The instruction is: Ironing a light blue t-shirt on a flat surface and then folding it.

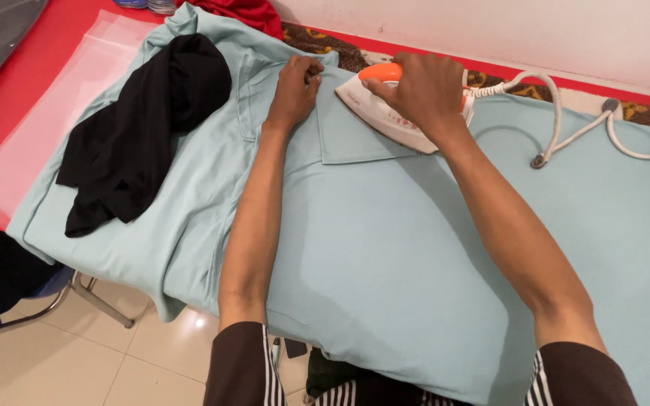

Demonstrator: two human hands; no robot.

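A pale green shirt point(385, 225) lies spread over the ironing surface. My right hand point(419, 90) grips the orange handle of a white electric iron point(381, 113), which rests flat on the shirt's collar area. My left hand point(295, 90) pinches the collar edge just left of the iron's tip, holding the fabric down. The iron's white cord point(558, 124) loops away to the right over the cloth.
A crumpled black garment point(144, 128) lies on the shirt's left part. A clear plastic sheet point(54, 120) covers the red table surface point(24, 68) at left. Red cloth point(246, 11) sits at the back. A white wall point(528, 30) runs behind. Tiled floor point(114, 346) and a metal frame leg point(103, 304) are below.
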